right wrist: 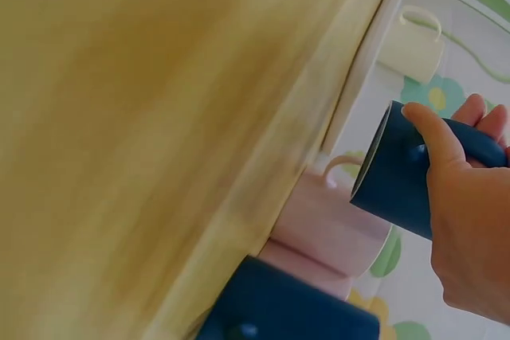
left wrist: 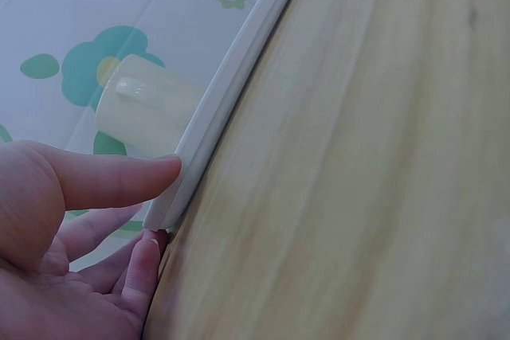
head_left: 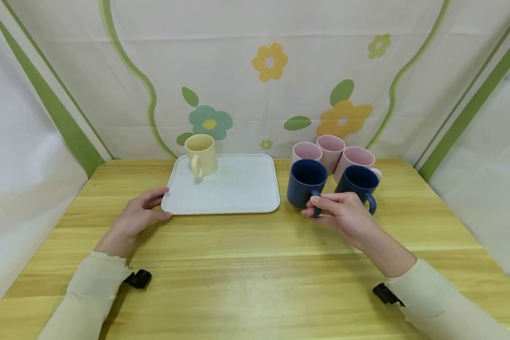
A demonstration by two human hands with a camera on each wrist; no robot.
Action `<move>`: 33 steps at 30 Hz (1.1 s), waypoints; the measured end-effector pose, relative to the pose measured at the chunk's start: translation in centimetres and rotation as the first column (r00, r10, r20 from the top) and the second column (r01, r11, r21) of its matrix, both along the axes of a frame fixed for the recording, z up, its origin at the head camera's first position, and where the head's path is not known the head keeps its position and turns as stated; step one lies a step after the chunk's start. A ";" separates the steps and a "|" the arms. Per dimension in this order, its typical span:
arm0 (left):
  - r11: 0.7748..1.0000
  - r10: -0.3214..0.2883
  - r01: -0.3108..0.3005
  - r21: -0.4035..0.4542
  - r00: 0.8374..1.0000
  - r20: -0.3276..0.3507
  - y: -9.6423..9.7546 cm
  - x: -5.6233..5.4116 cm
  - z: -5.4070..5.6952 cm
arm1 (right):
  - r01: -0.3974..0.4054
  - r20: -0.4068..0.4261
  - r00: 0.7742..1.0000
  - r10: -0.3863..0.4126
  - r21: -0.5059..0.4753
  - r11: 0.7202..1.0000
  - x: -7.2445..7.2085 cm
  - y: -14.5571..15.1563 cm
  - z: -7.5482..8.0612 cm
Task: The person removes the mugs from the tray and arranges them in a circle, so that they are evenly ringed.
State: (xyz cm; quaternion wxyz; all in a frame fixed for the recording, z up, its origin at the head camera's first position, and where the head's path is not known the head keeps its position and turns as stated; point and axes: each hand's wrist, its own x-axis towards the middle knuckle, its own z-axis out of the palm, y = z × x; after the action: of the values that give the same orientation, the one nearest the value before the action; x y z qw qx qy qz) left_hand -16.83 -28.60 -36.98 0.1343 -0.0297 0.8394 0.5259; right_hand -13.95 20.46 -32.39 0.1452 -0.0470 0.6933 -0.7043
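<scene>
My right hand [head_left: 344,212] grips a dark blue mug [right wrist: 398,173] by its handle. In the right wrist view the mug's base stands apart from the tabletop. My left hand [head_left: 138,215] holds the near left corner of a white tray [head_left: 238,189], its thumb against the front rim and its fingers at the side. Upright near the tray's back left stands a pale yellow mug [head_left: 206,158]. A second blue mug [head_left: 352,182] sits just right of the held one, partly hidden by the right hand. Behind the blue mugs are three pink mugs [head_left: 330,151].
A wooden table [head_left: 238,274] bears everything. A white cloth [head_left: 238,71] with printed flowers and green lines hangs along its back edge. More white cloth [head_left: 488,127] flanks the sides. The mugs on the right stand close together, beside the tray's right end.
</scene>
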 end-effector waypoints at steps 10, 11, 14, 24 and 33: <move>1.000 0.007 -0.007 0.008 1.000 0.005 0.0 0.0 0.0 | 0.035 0.040 0.999 -0.035 0.003 0.999 -0.2 1.5 -0.8; 1.000 0.007 -0.007 0.011 1.000 0.004 0.0 0.0 0.0 | 0.030 0.043 0.999 -0.030 0.001 1.000 -0.2 1.6 -0.8; 1.000 0.001 -0.001 0.006 1.000 0.000 -0.1 0.0 -0.1 | 0.026 0.060 0.998 -0.026 -0.003 1.000 -0.3 1.7 -0.8; 1.000 0.002 -0.002 0.005 1.000 -0.011 -0.1 -0.1 -0.4 | 0.019 0.118 0.993 -0.019 0.002 1.000 -0.8 2.0 -1.0; 1.000 -0.003 0.003 -0.002 1.000 -0.020 -0.1 0.0 -0.3 | 0.007 0.137 0.991 -0.006 -0.012 1.000 -1.2 2.0 -1.1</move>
State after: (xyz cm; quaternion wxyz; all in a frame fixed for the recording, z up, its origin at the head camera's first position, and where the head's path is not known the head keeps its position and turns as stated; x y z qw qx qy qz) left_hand -16.83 -28.74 -37.27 0.1266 -0.0235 0.8413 0.5250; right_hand -15.16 22.48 -33.51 0.1897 0.0027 0.6776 -0.7105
